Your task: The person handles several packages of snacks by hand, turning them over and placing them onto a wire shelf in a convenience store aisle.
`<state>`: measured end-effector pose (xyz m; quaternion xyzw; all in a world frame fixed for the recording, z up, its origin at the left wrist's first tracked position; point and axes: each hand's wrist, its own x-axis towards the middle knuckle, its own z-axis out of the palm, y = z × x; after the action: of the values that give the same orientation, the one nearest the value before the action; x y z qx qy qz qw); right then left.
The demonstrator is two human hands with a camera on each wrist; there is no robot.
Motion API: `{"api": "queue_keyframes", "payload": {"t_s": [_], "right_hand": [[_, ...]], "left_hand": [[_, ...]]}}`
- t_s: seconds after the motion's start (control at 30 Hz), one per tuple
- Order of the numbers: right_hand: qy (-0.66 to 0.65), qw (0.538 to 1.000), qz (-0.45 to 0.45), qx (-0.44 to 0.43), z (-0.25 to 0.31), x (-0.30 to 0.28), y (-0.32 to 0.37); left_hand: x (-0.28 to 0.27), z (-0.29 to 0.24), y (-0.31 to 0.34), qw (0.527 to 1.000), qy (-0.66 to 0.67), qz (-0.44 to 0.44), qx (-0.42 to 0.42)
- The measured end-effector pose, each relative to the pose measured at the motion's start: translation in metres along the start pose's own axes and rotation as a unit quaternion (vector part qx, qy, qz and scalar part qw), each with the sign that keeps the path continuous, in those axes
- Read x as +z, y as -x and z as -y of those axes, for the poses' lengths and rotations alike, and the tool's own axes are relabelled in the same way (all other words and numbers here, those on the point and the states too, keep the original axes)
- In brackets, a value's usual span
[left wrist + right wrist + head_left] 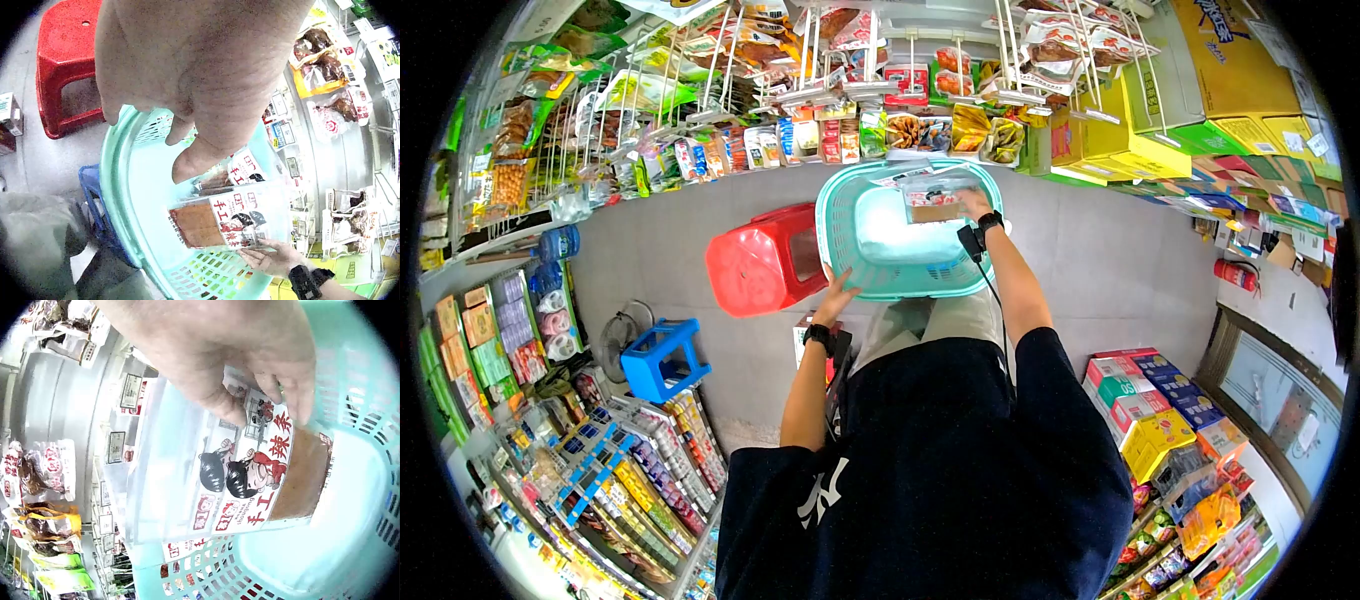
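A mint-green plastic basket stands in front of the person, with another snack package inside it. The right hand pinches the upper part of a clear, flat package of brown snack strips, which is tilted over the basket's far right part. In the right wrist view, the thumb and fingertips lie on its printed film. The left hand is at the basket's near left rim, fingers spread and loosely bent; the left wrist view shows its thumb over the inside of the basket.
A red stool lies left of the basket. Farther left are a blue stool and a fan. Shelves of packaged snacks run along the far side. Yellow cartons stand at the far right, stacked boxes at the near right.
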<state>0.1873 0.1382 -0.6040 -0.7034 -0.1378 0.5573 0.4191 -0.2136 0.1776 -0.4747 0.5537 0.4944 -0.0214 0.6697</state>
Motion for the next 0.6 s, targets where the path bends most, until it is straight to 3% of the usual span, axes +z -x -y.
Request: {"api": "queue_keyframes", "payload": {"t_s": [0.03, 0.17, 0.2, 0.23, 0.3, 0.37, 0.6], "right_hand": [[-0.104, 0.987, -0.066, 0.102, 0.02, 0.004, 0.017], [-0.101, 0.987, -0.055, 0.113, 0.022, 0.002, 0.016], [0.117, 0.984, -0.087, 0.1, 0.025, 0.001, 0.016], [0.33, 0.933, -0.113, 0.082, 0.026, 0.002, 0.017], [0.325, 0.935, -0.124, 0.069, 0.03, 0.006, 0.026], [0.345, 0.914, -0.212, 0.015, 0.043, 0.016, 0.044], [0.373, 0.898, -0.225, -0.066, 0.06, 0.023, 0.063]], "left_hand": [[0.001, 0.003, 0.0, 1.0, -0.002, 0.001, 0.007], [0.002, -0.002, 0.0, 1.0, 0.005, 0.006, 0.009], [0.002, -0.005, 0.001, 1.0, -0.007, 0.004, -0.001], [0.003, -0.008, 0.003, 1.0, -0.018, 0.002, -0.012], [0.003, -0.008, 0.003, 1.0, -0.021, 0.002, -0.009], [0.004, -0.006, 0.003, 1.0, -0.024, 0.002, -0.006], [0.004, 0.002, -0.003, 1.0, -0.03, -0.002, 0.0]]}}
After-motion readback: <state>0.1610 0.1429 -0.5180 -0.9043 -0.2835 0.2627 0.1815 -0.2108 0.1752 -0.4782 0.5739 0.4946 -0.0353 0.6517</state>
